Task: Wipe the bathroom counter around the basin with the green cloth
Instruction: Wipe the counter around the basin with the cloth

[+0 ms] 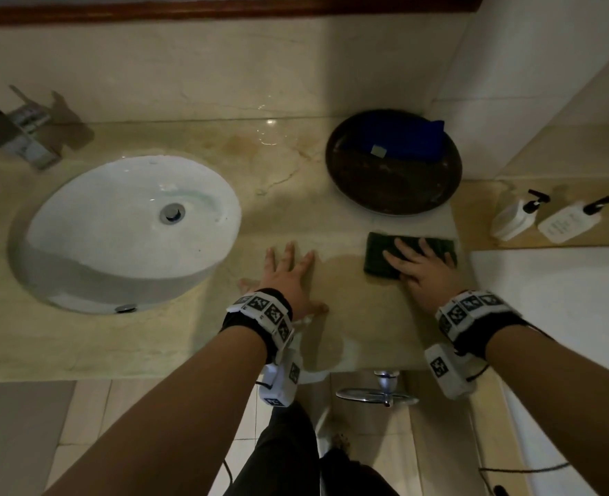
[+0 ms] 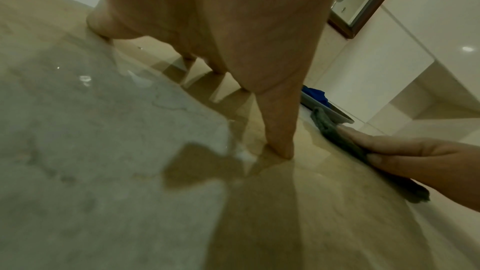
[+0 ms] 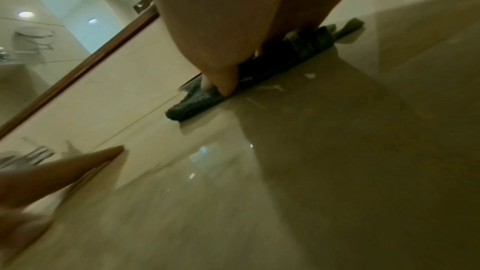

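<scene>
At 9 o'clock of your hands, the white basin [image 1: 127, 230] sits sunk in the counter [image 1: 296, 216]. Your left hand [image 1: 288, 281] lies flat on the counter, fingers spread. At its 3 o'clock, your right hand [image 1: 421, 270] presses the green cloth [image 1: 380, 254] flat near the counter's right edge, fingers extended. At 12 o'clock of the cloth stands a dark dish [image 1: 392, 180] holding a blue cloth [image 1: 410, 141].

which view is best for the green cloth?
Head view: the green cloth shows from above, flat on the counter under the right hand, near the right edge. Right wrist shows only a low edge-on strip. Left wrist shows a thin sliver beneath the fingers.
</scene>
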